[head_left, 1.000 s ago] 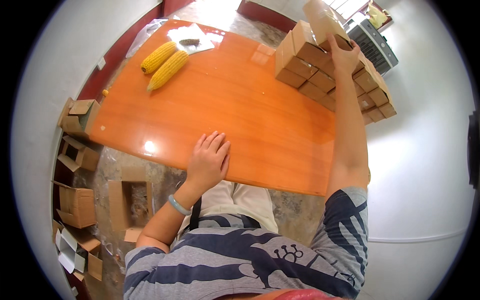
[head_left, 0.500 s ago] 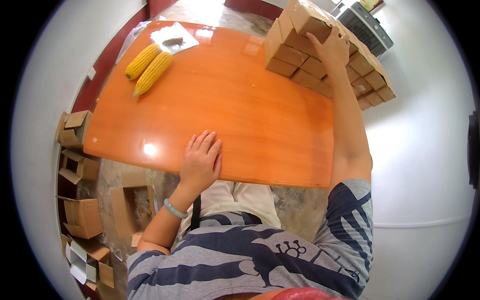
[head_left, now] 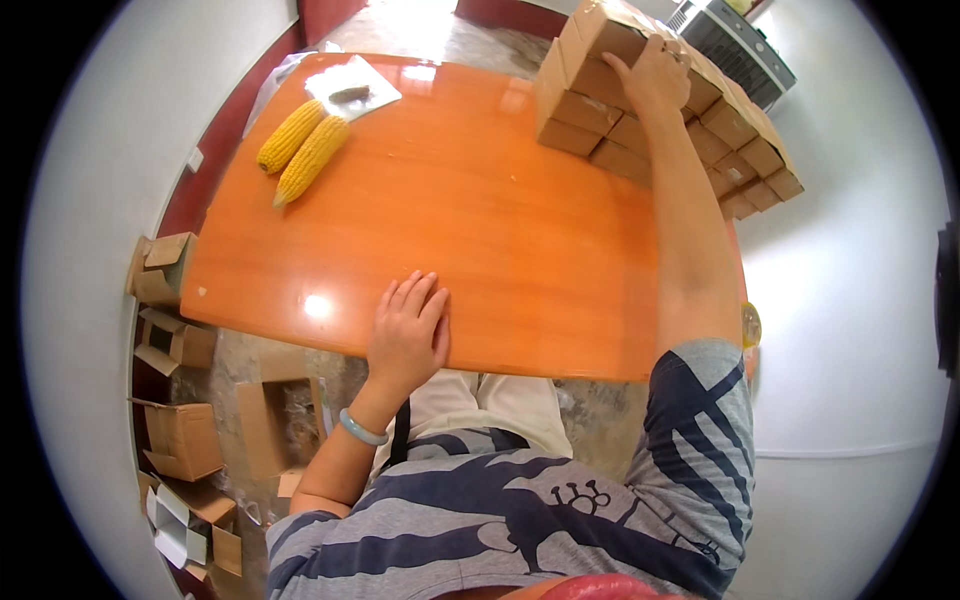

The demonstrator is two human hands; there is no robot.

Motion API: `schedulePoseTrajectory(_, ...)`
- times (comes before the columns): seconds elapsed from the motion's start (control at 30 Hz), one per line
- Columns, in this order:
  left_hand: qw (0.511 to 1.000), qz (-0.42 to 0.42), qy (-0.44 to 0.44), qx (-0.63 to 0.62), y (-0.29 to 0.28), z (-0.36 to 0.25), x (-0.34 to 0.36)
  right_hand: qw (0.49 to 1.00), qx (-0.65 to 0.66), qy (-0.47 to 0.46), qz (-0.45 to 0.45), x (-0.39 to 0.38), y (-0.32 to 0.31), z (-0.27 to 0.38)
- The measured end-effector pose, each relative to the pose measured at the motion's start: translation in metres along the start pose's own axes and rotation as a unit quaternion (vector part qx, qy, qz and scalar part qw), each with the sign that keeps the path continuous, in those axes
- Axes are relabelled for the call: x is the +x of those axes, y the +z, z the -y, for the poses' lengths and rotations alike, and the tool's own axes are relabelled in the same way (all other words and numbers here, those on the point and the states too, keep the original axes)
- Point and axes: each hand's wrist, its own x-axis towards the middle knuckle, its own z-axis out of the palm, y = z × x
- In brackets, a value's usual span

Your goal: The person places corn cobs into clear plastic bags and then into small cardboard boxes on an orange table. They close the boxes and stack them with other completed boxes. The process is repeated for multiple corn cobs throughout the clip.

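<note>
My right hand (head_left: 655, 75) is at the top of a stack of small brown cardboard boxes (head_left: 570, 110) at the back right of the orange wooden table (head_left: 480, 230), gripping an upper box (head_left: 612, 25) with thumb spread leftward and fingertips partly hidden. My left hand (head_left: 410, 325) lies palm down on the table's near edge, fingers slightly bent and holding nothing. Two yellow corn cobs (head_left: 312, 160) lie side by side at the back left, near a white sheet (head_left: 370, 100) with a small dark elongated object (head_left: 349, 94) on it.
Several open cardboard cartons (head_left: 185, 435) lie on the floor along the left wall. A grey appliance (head_left: 740, 50) stands behind the stacked boxes. A white wall (head_left: 840, 330) is close on the right; a yellow round object (head_left: 750, 322) shows beside my right arm.
Since a second ago, the raised box in my right hand has come down onto the stack, and that hand has shifted slightly up and left. My left hand stays on the table edge.
</note>
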Motion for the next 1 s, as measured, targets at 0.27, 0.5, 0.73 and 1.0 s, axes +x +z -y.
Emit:
schedulePoseTrajectory(0.27, 1.0, 0.012, 0.005, 0.017, 0.005, -0.002, -0.002, 0.998, 0.049, -0.004, 0.039, -0.016, 0.018, -0.007)
schedulePoseTrajectory(0.5, 0.999, 0.003, 0.026, 0.019, 0.007, -0.006, 0.001, 0.996, -0.043, -0.048, 0.057, -0.024, 0.01, -0.028)
schedulePoseTrajectory(0.73, 0.999, 0.004, 0.03, 0.022, 0.02, -0.005, 0.007, 0.987, -0.035, -0.14, -0.075, -0.027, 0.036, -0.068)
schedulePoseTrajectory(1.0, 1.0, 0.02, 0.019, 0.01, 0.017, -0.003, 0.004, 0.996, -0.004, -0.021, -0.085, -0.06, 0.049, -0.185)
